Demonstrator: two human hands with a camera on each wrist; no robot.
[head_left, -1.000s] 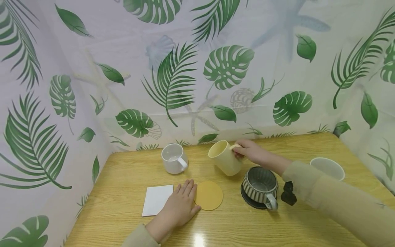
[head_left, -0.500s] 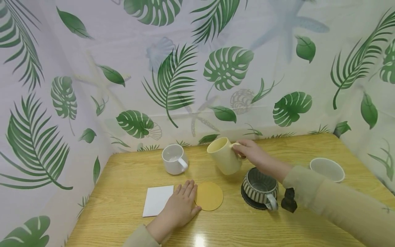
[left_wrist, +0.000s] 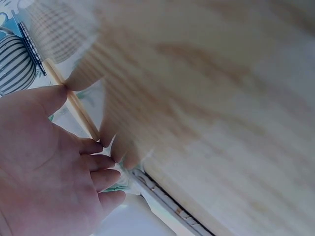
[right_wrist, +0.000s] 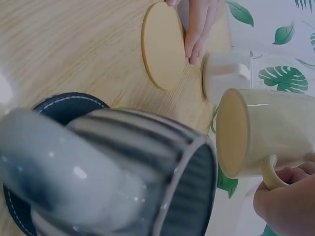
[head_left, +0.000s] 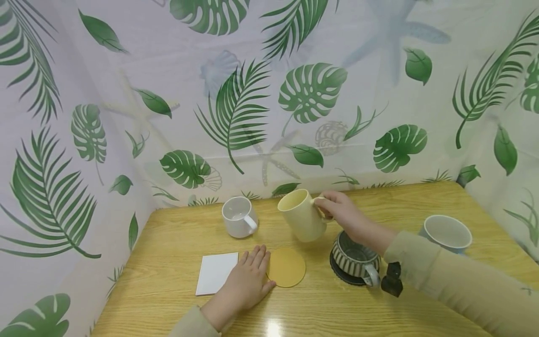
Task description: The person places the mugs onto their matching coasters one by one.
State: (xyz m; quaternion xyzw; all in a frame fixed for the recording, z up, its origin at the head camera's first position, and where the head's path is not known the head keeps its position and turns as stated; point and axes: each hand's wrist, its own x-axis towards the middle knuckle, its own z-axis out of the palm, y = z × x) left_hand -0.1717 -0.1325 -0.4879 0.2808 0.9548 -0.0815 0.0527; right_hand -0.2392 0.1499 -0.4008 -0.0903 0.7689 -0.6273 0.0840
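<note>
My right hand [head_left: 340,209] grips the handle of a yellow mug [head_left: 304,220], which is tilted with its mouth toward the left. In the right wrist view the mug's [right_wrist: 275,130] base shows, raised off the table. My left hand [head_left: 248,280] lies with straight fingers on the table, its fingertips and thumb at the left edge of a round yellow coaster [head_left: 288,267]. A square white coaster [head_left: 215,274] lies partly under that hand's left side. Below my right forearm, a striped cup [head_left: 355,257] stands on a round black coaster [head_left: 345,274].
A white mug [head_left: 239,217] stands at the back left, handle toward the front right. Behind my right sleeve is a white cup [head_left: 447,231], partly hidden. A leaf-patterned cloth [head_left: 252,93] rises along the table's back edge. A small black object [head_left: 392,279] hangs at my right cuff.
The right hand has lifted the yellow mug slightly and brought it left, toward the round yellow coaster. The left hand stays in place beside that coaster.
</note>
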